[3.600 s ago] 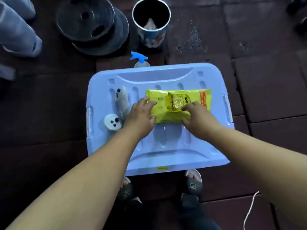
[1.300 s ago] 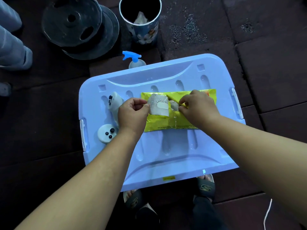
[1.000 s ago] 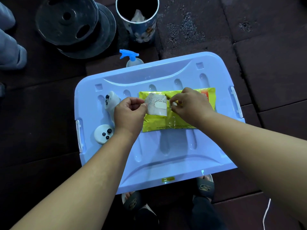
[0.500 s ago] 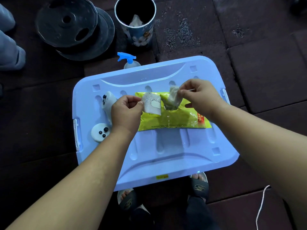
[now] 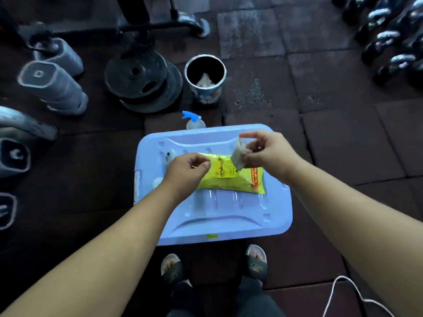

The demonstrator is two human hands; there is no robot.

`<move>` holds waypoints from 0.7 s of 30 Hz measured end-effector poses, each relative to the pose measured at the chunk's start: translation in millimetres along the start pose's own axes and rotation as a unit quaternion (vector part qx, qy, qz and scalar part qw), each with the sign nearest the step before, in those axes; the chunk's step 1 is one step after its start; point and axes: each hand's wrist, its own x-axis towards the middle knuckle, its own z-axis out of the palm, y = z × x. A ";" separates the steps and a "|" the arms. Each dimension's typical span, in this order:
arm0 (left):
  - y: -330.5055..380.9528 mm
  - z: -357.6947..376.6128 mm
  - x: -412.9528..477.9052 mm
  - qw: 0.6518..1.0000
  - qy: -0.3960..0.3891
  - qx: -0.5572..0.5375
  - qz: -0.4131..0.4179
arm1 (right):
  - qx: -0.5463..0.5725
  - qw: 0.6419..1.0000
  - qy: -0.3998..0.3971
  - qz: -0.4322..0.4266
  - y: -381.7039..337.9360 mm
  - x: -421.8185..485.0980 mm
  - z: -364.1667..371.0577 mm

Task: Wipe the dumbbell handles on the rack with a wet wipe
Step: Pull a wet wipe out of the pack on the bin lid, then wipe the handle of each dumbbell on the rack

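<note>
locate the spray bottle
In the head view, the spray bottle sits on the floor just left of centre, between the blue lid's far edge and the metal bin.

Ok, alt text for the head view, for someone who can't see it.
Right hand pinches a wipe above a yellow pack on a blue lid; left hand is at the pack's left end. Dumbbells sit upper right.

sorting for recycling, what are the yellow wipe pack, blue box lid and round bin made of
Yellow wipe pack: thin glossy plastic film, it wrinkles and shines. Pale blue box lid: rigid moulded plastic, smooth, with pressed ribs. Round bin with printed wall: probably metal, since its rim gleams silver, though that is uncertain.
</note>
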 end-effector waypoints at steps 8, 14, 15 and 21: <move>74.5 -114.4 -143.8 0.985 0.111 0.131 -0.002 | -0.145 0.976 -0.121 -0.112 -107.8 -71.5 69.6; 103.5 -184.2 -251.8 0.966 0.214 0.145 -0.015 | -0.202 0.928 -0.190 -0.251 -173.4 -118.4 135.5; 104.5 -194.9 -267.8 0.963 0.229 0.143 -0.018 | -0.195 0.925 -0.209 -0.249 -180.8 -123.9 148.4; 84.7 -263.8 -339.9 0.936 0.325 0.131 -0.032 | -0.173 0.902 -0.283 -0.276 -207.4 -155.4 238.9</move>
